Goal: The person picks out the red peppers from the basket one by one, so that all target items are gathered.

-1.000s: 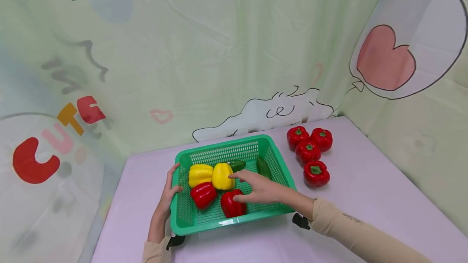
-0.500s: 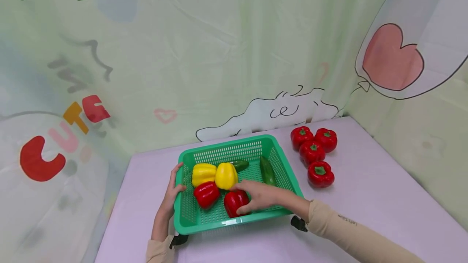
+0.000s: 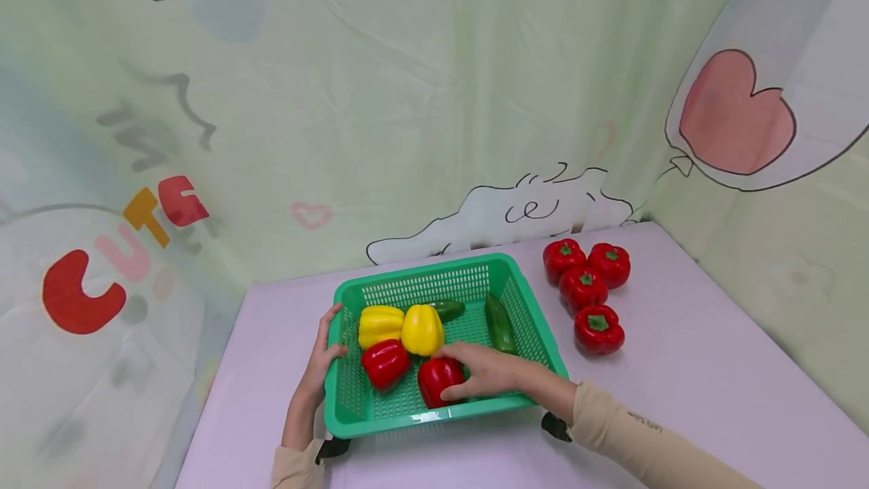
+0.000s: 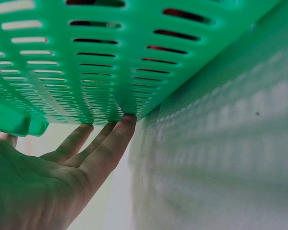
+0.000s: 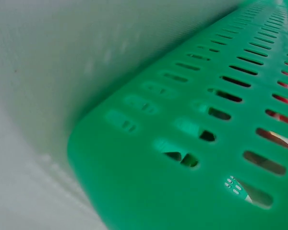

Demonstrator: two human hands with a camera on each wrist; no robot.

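Observation:
In the head view a green plastic basket (image 3: 434, 422) with slotted walls holds two yellow bell peppers, two red bell peppers and two cucumbers. My right hand (image 3: 485, 370) reaches over the basket's right side and grips the front red bell pepper (image 3: 434, 382), thumb at its near side and fingers at its far side. My left hand (image 3: 322, 357) holds the basket's left side, thumb over the rim. In the left wrist view, fingers (image 4: 105, 151) lie against the slotted outer wall. The right wrist view shows mostly basket wall (image 5: 158, 158); that hand is hidden there.
Beside the gripped pepper are the other red bell pepper (image 3: 385, 364) and a yellow one (image 3: 422, 330). One cucumber (image 3: 500, 323) lies along the right wall. Several red bell peppers (image 3: 584, 288) stand on the lilac tabletop (image 3: 679, 368), right of the basket. A printed curtain (image 3: 407, 96) hangs behind.
My right hand has come down from above the yellow pepper and closed its thumb and fingers around the front red bell pepper. The left hand keeps its hold on the basket.

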